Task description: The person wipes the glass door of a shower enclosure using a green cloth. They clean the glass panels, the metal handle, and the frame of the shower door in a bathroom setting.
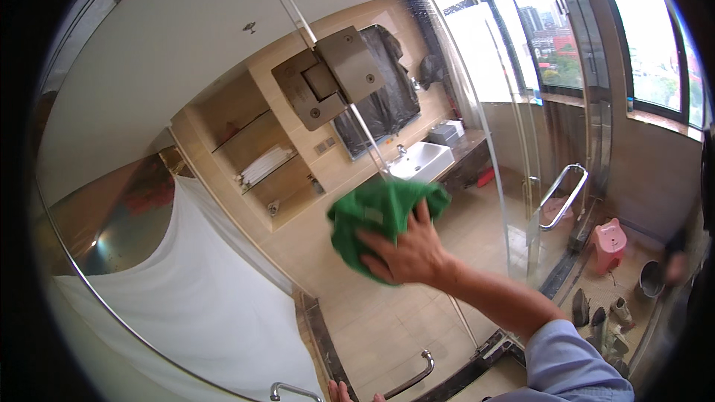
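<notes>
A green cloth (366, 223) lies bunched against a clear glass panel in the middle of the view. My right hand (402, 251) holds it there with fingers spread over it, the arm reaching up from the lower right. Above the cloth, a metal glass-door hinge (329, 81) joins panes along their edge. Only some fingertips of my left hand (342, 393) show at the bottom edge, near a curved metal handle (413, 377); the rest of that hand is hidden. Whether those fingers touch anything cannot be told.
Beyond the glass are a white washbasin (422, 161), wall shelves (268, 164) and a dark-covered mirror (382, 106). A white sheet (223, 290) hangs at left. At right are a chrome door handle (563, 196), a pink stool (609, 243), a bucket (651, 279) and several shoes (581, 307).
</notes>
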A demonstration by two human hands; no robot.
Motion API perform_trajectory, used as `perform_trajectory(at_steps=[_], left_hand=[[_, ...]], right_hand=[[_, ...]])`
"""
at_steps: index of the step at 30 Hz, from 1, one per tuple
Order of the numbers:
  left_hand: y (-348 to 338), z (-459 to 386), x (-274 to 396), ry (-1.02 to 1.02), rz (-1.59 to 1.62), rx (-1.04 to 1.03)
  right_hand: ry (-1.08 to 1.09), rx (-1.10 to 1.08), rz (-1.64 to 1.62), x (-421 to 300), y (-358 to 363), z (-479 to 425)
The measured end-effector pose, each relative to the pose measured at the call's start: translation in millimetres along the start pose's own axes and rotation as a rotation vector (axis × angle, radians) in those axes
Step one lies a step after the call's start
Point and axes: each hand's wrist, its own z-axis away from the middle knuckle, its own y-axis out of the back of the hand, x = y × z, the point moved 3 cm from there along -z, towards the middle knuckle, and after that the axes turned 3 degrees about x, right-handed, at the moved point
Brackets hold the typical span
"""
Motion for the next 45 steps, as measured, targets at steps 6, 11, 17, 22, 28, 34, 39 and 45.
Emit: perform_trajectory(at_steps=[6,11,17,22,28,34,39,45], left_hand=[[-7,-12,10,-0.103,0.032,-0.010],[-5,-14,5,-0.094,0.041,-0.010],[-9,-16,-3,-0.070,0.070,-0.028],[-9,-17,-14,-0.056,0.039,-0.093],[-19,-21,-16,-0.054,0.051,-0.107],[-30,-22,-28,-0.007,0.029,-0.146],[-35,-20,-40,-0.061,0.024,-0.126],[-44,-27,-33,-0.121,0.016,-0.151]], right_hand=[[-0.422,0.459,0.234,107,41,-93],[-0.541,0.388,0.207,112,39,-123],[-0.164,0.093,0.081,51,22,-53],[-0.098,0.241,0.064,93,41,-89],[-0.009,0.441,0.273,154,57,-189],[-0.076,0.349,0.224,163,47,-124],[-0.185,0.257,0.201,142,35,-1],[-0.390,-0.028,0.006,39,-22,137]])
